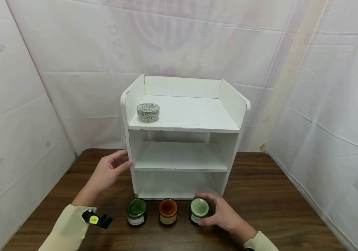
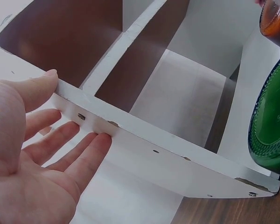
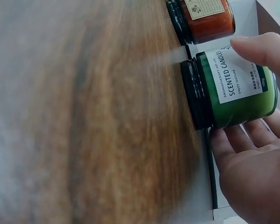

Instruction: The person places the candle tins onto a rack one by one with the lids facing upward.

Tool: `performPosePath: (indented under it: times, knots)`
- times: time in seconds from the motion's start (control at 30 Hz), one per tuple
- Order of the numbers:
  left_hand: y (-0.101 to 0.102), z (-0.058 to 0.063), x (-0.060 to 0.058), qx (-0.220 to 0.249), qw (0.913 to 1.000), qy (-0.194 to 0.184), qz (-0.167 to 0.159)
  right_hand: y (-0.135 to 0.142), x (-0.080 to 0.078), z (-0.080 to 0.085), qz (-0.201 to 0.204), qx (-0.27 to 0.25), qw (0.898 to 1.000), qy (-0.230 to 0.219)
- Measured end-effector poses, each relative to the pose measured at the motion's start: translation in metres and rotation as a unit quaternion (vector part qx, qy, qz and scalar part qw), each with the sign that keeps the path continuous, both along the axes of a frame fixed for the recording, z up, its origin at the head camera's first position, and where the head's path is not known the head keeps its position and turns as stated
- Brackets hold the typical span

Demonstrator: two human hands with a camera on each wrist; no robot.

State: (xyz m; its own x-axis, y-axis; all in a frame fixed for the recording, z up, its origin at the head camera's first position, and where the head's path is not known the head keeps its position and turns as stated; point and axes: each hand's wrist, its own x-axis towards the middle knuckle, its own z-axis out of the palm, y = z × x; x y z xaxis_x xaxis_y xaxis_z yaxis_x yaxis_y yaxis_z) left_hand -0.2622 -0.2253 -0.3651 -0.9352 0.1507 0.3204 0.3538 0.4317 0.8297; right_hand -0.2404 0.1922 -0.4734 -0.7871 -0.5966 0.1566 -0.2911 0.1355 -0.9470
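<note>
A: Where's the pale green candle jar (image 1: 199,207)?
B: Before the right half of the white wooden shelf (image 1: 183,111). The right hand (image 1: 218,212) grips it, thumb over the label (image 3: 235,74), fingers curled behind, probably because the black lid (image 3: 196,95) faces down, leaving the glass easiest to grasp.
A: And the left hand (image 1: 110,170)?
B: At the shelf's left side, fingers spread and relaxed, touching the outer panel, thumb at its front edge; likely steadying it.
A: Other things?
B: An amber candle jar (image 1: 168,208) and a dark green candle jar (image 1: 136,208) form a row along the shelf's front, seemingly for easy reach. A leaf-patterned round tin (image 1: 148,112) sits on the shelf's top tier, left corner.
A: Any writing?
B: "SCENTED CANDLES" and "ENJOY NATURE" on the held jar, upside down; the amber jar's print is too small.
</note>
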Motion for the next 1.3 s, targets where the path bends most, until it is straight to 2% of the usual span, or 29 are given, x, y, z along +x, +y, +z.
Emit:
performPosePath:
  times: [0.17,0.8,1.3]
  knots:
    - [0.0008,0.0003,0.0004,-0.004,1.0,-0.001,0.004,-0.0004,-0.0008,0.0009,0.006,0.006,1.0,-0.016]
    - [0.001,0.0011,0.0014,0.004,1.0,-0.003,-0.002,-0.0036,0.0012,0.0049,-0.021,0.036,0.999,-0.01]
    - [-0.0009,-0.0025,-0.004,-0.002,1.0,-0.004,0.002,-0.0054,0.0045,0.0074,-0.053,0.064,0.996,-0.012]
